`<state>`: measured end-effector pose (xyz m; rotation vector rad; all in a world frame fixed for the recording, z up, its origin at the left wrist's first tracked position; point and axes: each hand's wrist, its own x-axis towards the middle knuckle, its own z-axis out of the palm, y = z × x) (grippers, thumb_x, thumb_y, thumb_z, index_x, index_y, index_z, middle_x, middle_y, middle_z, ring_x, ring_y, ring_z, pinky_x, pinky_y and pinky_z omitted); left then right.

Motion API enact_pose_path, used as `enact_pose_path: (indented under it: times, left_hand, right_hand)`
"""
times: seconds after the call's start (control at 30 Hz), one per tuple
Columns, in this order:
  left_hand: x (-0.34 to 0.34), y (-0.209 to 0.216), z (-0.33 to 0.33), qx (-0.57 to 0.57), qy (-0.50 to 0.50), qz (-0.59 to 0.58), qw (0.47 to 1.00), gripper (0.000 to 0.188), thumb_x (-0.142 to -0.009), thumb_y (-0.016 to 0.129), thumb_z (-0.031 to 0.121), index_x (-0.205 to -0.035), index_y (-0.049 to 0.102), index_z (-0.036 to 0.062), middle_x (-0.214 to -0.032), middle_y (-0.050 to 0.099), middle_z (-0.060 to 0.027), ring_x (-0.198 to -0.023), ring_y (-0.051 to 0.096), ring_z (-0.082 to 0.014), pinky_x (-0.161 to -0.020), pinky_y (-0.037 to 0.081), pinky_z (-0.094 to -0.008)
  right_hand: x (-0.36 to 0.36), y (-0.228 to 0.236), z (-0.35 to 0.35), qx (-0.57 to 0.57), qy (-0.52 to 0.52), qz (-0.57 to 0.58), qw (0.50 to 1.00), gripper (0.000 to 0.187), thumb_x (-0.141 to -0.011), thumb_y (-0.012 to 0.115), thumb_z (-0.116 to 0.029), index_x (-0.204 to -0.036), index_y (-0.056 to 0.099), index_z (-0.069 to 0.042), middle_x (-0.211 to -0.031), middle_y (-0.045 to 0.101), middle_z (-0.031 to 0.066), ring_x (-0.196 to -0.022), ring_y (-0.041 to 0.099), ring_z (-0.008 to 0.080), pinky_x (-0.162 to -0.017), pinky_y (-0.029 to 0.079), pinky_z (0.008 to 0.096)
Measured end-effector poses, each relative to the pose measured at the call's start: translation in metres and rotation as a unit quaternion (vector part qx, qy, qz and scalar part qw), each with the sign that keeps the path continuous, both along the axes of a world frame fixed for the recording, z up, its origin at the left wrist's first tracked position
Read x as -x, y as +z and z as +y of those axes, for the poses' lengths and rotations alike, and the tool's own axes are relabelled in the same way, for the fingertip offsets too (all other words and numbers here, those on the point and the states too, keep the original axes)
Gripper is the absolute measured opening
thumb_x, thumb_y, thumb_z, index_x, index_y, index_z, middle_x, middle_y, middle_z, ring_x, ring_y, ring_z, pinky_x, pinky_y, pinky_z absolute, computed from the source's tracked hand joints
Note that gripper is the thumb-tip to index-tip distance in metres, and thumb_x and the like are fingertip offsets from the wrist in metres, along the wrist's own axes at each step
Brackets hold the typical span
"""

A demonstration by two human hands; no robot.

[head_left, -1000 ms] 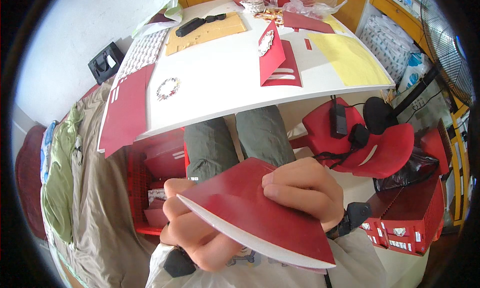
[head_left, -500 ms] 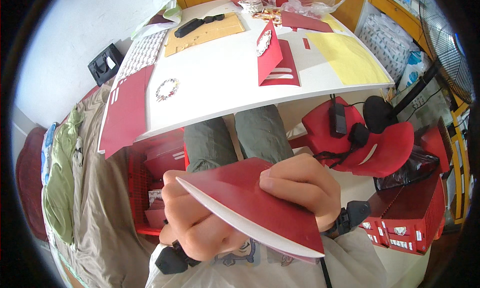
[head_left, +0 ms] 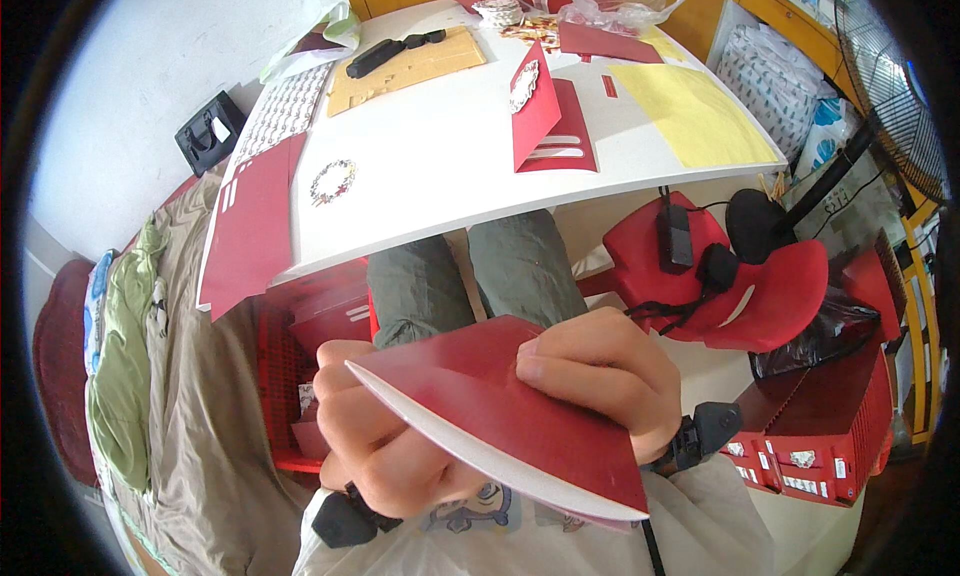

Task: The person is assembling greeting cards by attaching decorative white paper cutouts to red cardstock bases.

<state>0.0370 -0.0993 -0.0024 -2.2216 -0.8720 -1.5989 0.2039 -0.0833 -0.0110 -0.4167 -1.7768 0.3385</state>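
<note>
A folded red card (head_left: 500, 406) with a pale inner face is held over my lap, tilted, its white edge toward me. My right hand (head_left: 610, 376) is closed on the card's right side, thumb on the red outer face. Around its left side my left hand (head_left: 385, 441) is curled, with some fingers hidden beneath the card. Ahead on the white table (head_left: 420, 176), another red card (head_left: 550, 121) stands half open with a white ornate cut-out on its front. A wreath-shaped sticker (head_left: 333, 181) lies to its left.
Flat red cards (head_left: 250, 216) overhang the table's left edge. Yellow paper (head_left: 690, 116) lies on the right, a cardboard piece (head_left: 405, 71) at the back. Below are a red crate (head_left: 285, 376), a red chair (head_left: 760, 296) with a black adapter, and a box of red cards (head_left: 820, 426). A fan (head_left: 890, 86) stands right.
My left hand has shifted slightly to the left at the card's edge. The card's left corner has moved a little left too. My right hand stays nearly still.
</note>
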Motion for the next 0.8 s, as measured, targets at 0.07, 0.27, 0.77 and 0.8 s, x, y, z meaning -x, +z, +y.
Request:
enact_pose_path:
  times: [0.07, 0.27, 0.77, 0.8]
  left_hand:
    - [0.000, -0.002, 0.003, -0.019, -0.016, -0.012, 1.000, 0.035, -0.055, 0.072, 0.006, -0.082, 0.051, 0.0121, -0.079, 0.053, -0.0052, -0.064, 0.047, -0.0181, -0.050, 0.033, -0.0293]
    - [0.002, 0.007, -0.001, 0.009, -0.027, 0.013, 0.999, 0.036, -0.057, 0.072, 0.009, -0.086, 0.052, 0.0112, -0.080, 0.054, -0.0056, -0.066, 0.046, -0.0188, -0.051, 0.032, -0.0299]
    - [0.004, -0.004, 0.002, 0.007, -0.031, -0.013, 0.999, 0.041, -0.054, 0.077, 0.020, -0.086, 0.052, 0.0139, -0.080, 0.052, -0.0028, -0.061, 0.046, -0.0179, -0.051, 0.032, -0.0306]
    - [0.004, -0.006, 0.003, -0.019, -0.036, -0.023, 0.999, 0.040, -0.054, 0.077, 0.022, -0.084, 0.052, 0.0142, -0.078, 0.052, -0.0022, -0.061, 0.045, -0.0176, -0.051, 0.031, -0.0304]
  right_hand:
    - [0.000, -0.001, 0.000, -0.001, -0.001, 0.002, 1.000, 0.047, -0.050, 0.070, -0.008, -0.095, 0.057, 0.000, -0.084, 0.057, 0.0107, -0.070, 0.056, 0.0242, -0.059, 0.046, 0.0301]
    - [0.001, -0.002, 0.001, -0.007, -0.007, 0.007, 1.000, 0.047, -0.050, 0.070, -0.009, -0.094, 0.057, 0.000, -0.083, 0.057, 0.0105, -0.069, 0.057, 0.0238, -0.058, 0.046, 0.0298]
    - [0.000, -0.002, -0.002, -0.006, -0.009, 0.015, 1.000, 0.044, -0.051, 0.068, -0.010, -0.093, 0.058, 0.001, -0.082, 0.057, 0.0110, -0.069, 0.057, 0.0239, -0.058, 0.046, 0.0298]
    - [0.001, -0.003, -0.002, -0.006, -0.008, 0.016, 1.000, 0.044, -0.051, 0.068, -0.010, -0.093, 0.058, 0.001, -0.082, 0.057, 0.0110, -0.069, 0.057, 0.0239, -0.058, 0.046, 0.0298]
